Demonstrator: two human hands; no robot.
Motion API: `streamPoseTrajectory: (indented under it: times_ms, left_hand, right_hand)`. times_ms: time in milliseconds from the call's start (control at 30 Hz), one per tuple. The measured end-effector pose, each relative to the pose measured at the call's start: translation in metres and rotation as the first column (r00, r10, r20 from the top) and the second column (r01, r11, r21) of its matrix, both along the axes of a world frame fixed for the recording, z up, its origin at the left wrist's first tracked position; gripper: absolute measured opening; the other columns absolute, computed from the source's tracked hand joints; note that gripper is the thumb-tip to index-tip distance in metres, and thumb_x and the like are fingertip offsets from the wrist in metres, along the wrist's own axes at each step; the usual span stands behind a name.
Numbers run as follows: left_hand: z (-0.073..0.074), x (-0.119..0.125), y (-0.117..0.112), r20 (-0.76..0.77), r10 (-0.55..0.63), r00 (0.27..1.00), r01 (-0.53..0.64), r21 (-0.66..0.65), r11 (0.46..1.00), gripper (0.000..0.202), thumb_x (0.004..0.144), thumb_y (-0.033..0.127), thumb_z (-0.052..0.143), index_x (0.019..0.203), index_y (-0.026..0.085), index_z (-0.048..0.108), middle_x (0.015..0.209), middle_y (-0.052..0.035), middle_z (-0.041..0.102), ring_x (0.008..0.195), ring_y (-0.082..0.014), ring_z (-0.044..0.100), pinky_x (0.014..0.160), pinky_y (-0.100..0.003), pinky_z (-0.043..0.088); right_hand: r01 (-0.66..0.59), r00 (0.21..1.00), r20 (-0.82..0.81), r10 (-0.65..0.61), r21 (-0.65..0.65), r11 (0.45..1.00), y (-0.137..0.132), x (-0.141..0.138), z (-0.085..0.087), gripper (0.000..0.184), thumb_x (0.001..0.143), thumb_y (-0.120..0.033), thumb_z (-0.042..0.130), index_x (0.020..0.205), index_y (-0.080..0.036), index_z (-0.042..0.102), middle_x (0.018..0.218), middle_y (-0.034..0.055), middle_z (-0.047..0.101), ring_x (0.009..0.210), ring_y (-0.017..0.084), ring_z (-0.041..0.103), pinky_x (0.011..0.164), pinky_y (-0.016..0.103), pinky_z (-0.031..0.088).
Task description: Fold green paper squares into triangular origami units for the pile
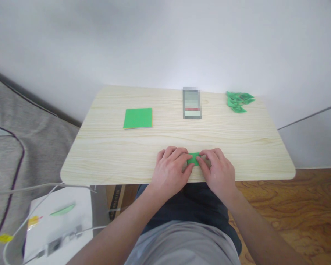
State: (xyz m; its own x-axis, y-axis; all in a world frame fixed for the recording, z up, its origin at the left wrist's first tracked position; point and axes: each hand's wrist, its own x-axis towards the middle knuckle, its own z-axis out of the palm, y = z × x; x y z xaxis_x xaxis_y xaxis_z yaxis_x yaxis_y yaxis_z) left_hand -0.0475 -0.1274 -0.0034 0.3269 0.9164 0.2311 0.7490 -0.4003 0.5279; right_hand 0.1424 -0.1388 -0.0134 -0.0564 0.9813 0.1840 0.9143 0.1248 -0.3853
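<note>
Grey cloth shirt nearest. Left hand and right hand: fingertips pinched narrow on opposite ends of a small green paper rectangle, near the front edge of the table. Risk: uneven pinch could skew a crease; opposed tugging could tear it. Tabletop pale, wood-grained, rounded corners. Beyond: flat, smooth green-topped paper stack, then blurred rectangular slab, pointy folded green pieces.
</note>
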Motion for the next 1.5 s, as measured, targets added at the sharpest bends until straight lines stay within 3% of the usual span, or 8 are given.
streamPoseTrajectory:
  times_ms: [400,600,900,1300,1500]
  left_hand:
    - [0.0,-0.003,-0.002,0.006,-0.009,1.0,0.009,0.004,1.0,0.02,0.093,0.026,0.069,0.113,0.026,0.069,0.125,-0.0042,0.07,0.118,-0.0268,0.058,0.103,-0.048,0.041]
    - [0.0,-0.004,-0.002,0.007,-0.015,1.0,0.015,0.003,1.0,0.015,0.092,0.027,0.07,0.107,0.024,0.068,0.123,-0.0056,0.071,0.118,-0.0277,0.058,0.102,-0.048,0.042]
    - [-0.005,-0.008,-0.005,0.006,-0.052,0.999,0.052,0.036,0.998,0.02,0.099,0.032,0.061,0.115,0.03,0.073,0.125,-0.001,0.072,0.121,-0.026,0.057,0.105,-0.048,0.042]
    - [-0.006,-0.017,-0.011,0.037,-0.065,0.997,0.062,0.066,0.996,0.023,0.097,0.023,0.06,0.114,0.027,0.075,0.129,-0.0029,0.074,0.126,-0.0272,0.059,0.111,-0.05,0.04]
    - [-0.004,-0.017,-0.011,0.039,-0.083,0.996,0.08,0.064,0.995,0.031,0.096,0.021,0.061,0.123,0.03,0.073,0.13,-0.0026,0.073,0.125,-0.0268,0.059,0.111,-0.05,0.04]
  right_hand:
    - [-0.06,0.993,-0.104,0.064,0.04,0.997,-0.007,0.006,-0.003,0.027,0.102,-0.039,0.058,0.12,-0.022,0.068,0.105,0.0079,0.065,0.095,0.024,0.064,0.085,0.036,0.049]
    - [-0.052,0.997,-0.056,0.056,0.059,0.997,-0.007,0.004,-0.007,0.03,0.103,-0.041,0.056,0.125,-0.027,0.07,0.103,0.0071,0.063,0.091,0.022,0.062,0.08,0.036,0.046]
    - [-0.049,0.999,-0.001,0.049,0.089,0.995,-0.007,0.001,-0.009,0.031,0.103,-0.041,0.055,0.127,-0.032,0.072,0.101,0.0066,0.062,0.088,0.021,0.06,0.075,0.035,0.041]
    - [-0.079,0.996,0.046,0.076,0.069,0.995,-0.006,0.0,-0.006,0.031,0.105,-0.042,0.054,0.131,-0.036,0.07,0.1,0.0063,0.061,0.09,0.02,0.058,0.075,0.035,0.035]
    - [-0.081,0.994,0.076,0.076,0.078,0.994,-0.006,-0.002,-0.004,0.032,0.105,-0.042,0.054,0.131,-0.037,0.07,0.099,0.0061,0.061,0.088,0.02,0.056,0.074,0.036,0.032]
